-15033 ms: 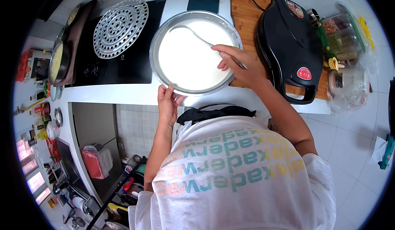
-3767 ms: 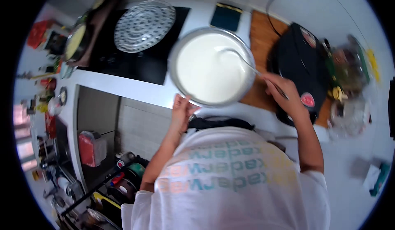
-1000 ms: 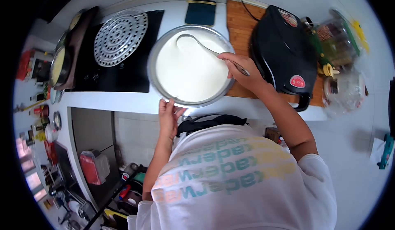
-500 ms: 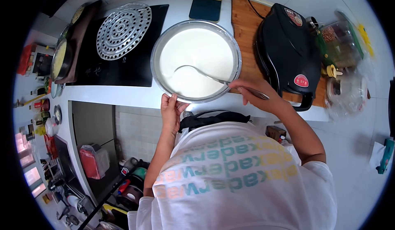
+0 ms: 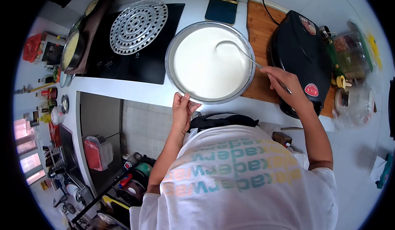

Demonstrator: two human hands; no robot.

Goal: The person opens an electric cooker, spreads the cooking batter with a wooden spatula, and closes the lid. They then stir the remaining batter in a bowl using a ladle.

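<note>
On the counter (image 5: 132, 89), your left grip (image 5: 182, 108) pinches the near-left rim of the metal bowl (image 5: 169, 64), apparently steadying it, while your right grip (image 5: 286, 86), just beyond its right side, clasps the metal utensil (image 5: 248, 57) dipped in its white liquid (image 5: 199, 71).

big round metal bowl (image 5: 169, 63), sitting upright, shiny grey rim, smooth white liquid (image 5: 197, 69) up near the top of it, long silvery spoon (image 5: 249, 58) tilted across the bowl's far right side, scoop end dipped in, handle sticking out past the bowl's right rim
</note>
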